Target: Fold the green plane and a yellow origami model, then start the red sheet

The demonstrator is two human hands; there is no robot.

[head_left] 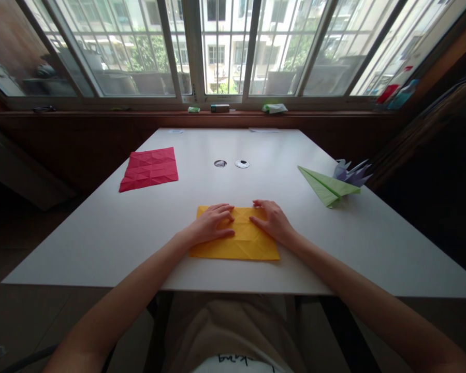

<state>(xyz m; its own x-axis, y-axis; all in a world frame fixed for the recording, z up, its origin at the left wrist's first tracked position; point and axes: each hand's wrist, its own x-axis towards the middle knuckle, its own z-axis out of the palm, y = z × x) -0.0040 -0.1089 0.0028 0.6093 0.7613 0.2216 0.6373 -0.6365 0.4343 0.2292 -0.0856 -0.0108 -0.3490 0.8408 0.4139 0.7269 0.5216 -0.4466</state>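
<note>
A sheet of yellow origami paper (pixel 236 247) with crease lines lies flat near the front edge of the white table (pixel 140 228). My left hand (pixel 214 224) rests on its left half, fingers spread and pointing inward. On the right half lies my right hand (pixel 272 221), thumb and fingers apart, fingertips close to the sheet's far edge. Neither hand grips anything. Parts of the paper are hidden under both hands.
Creased red paper (pixel 150 168) lies at the left. A green paper plane (pixel 328 186) and a purple folded paper piece (pixel 353 173) sit at the right edge. Two round stickers (pixel 242 163) are near the middle. Small items, including a box (pixel 220 108), line the windowsill.
</note>
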